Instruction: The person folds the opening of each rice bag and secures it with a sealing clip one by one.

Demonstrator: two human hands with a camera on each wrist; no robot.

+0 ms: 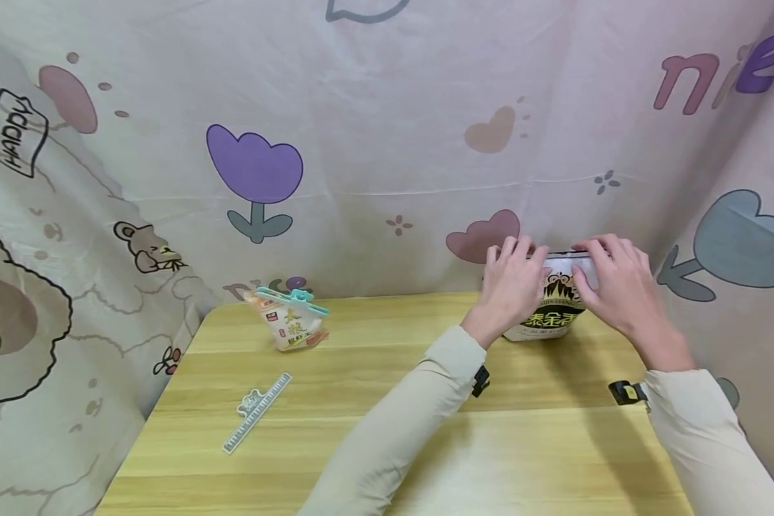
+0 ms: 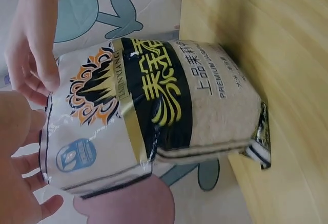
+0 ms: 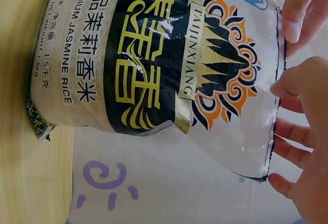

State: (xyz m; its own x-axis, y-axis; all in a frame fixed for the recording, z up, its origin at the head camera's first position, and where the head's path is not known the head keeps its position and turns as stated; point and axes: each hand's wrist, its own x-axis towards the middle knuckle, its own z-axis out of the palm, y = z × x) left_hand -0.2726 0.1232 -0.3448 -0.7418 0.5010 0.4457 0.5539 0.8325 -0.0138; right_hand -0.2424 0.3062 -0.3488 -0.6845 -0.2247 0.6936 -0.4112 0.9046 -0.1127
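Observation:
A bag of jasmine rice with a black and gold label stands upright at the back right of the table. My left hand pinches its top edge near the left corner, thumb in front and fingers behind. On the same edge, farther right, my right hand grips with the thumb on the front face. Both wrist views show the bag sideways, with the left hand and the right hand along its flat top. Fingers behind the edge are partly hidden.
A small bag closed with a turquoise clip stands at the back left of the wooden table. Nearer the front lies a grey-white clip with a bear-shaped handle. A printed curtain hangs just behind the table.

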